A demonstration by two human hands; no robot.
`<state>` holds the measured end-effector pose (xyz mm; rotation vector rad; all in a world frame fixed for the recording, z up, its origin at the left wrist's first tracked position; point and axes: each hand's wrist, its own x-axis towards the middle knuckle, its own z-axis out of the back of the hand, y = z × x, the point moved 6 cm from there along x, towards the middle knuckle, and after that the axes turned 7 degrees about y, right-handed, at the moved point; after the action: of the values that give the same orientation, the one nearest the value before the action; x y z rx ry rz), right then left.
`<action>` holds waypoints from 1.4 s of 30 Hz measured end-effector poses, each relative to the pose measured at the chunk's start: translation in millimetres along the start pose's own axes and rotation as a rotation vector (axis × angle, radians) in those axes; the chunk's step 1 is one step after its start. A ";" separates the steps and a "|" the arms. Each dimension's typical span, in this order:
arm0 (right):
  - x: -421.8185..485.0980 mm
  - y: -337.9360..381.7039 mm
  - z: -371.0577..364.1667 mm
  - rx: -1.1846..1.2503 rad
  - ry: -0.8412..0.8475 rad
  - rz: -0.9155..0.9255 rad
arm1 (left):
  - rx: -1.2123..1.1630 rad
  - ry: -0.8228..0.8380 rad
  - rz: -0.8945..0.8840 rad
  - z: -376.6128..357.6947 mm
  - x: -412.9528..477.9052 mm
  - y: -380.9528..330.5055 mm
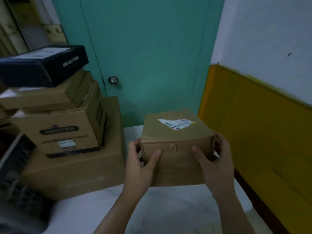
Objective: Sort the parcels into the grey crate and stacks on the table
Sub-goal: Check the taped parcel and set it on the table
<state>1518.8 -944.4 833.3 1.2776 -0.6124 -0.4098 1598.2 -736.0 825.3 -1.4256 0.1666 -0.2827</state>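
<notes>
Stack (pixel 67 132) beside parcel (pixel 175 141), door (pixel 152 56) behind, crate (pixel 15 166) perhaps

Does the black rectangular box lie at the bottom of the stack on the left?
No, the black rectangular box lies on top of the stacked brown cardboard boxes.

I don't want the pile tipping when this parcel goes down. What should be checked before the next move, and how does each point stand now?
1. Grip: left hand and right hand both hold the brown parcel at its near corners: ok.
2. Label on the parcel's top faces up: ok.
3. Stack at left: the black box on top sits askew: not ok.
4. Landing spot: bare white table shows in front of the parcel: ok.
5. Parcel resting on the table or lifted: cannot tell.
6. Room in the grey crate: cannot tell, only its edge shows.
</notes>
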 end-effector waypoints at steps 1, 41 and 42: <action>-11.6 4.7 -2.4 -0.019 -0.003 0.017 | -0.014 -0.020 0.002 7.1 -12.2 -0.8; -64.9 -62.5 -108.7 -0.265 0.507 -0.355 | 0.152 -0.158 0.454 104.6 -62.5 102.4; -64.7 -63.1 -108.6 -0.266 0.512 -0.355 | 0.159 -0.153 0.450 104.8 -62.5 102.6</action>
<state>1540.3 -839.0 741.6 1.1709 0.1032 -0.4165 1577.5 -606.1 735.2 -1.2089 0.3255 0.1804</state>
